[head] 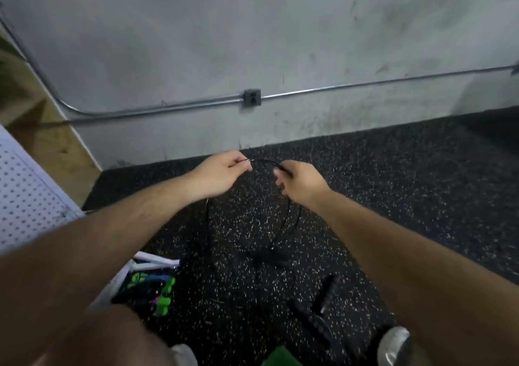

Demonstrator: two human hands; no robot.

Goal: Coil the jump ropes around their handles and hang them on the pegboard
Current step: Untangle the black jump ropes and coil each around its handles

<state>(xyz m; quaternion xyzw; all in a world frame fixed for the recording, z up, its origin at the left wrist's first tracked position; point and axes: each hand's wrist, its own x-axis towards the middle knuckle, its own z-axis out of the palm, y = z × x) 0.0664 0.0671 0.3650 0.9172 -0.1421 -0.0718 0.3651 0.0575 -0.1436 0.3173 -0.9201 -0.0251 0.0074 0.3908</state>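
Dim, flat indoor light; soft motion blur throughout, wide-angle bending at the edges.

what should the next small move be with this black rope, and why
Probably bring the right hand across to pass its bit of black rope to the left hand, gathering one more loop. Both hands pinch the rope close together, while the rest hangs in loose loops below, not yet wound up or ready for the pegboard.
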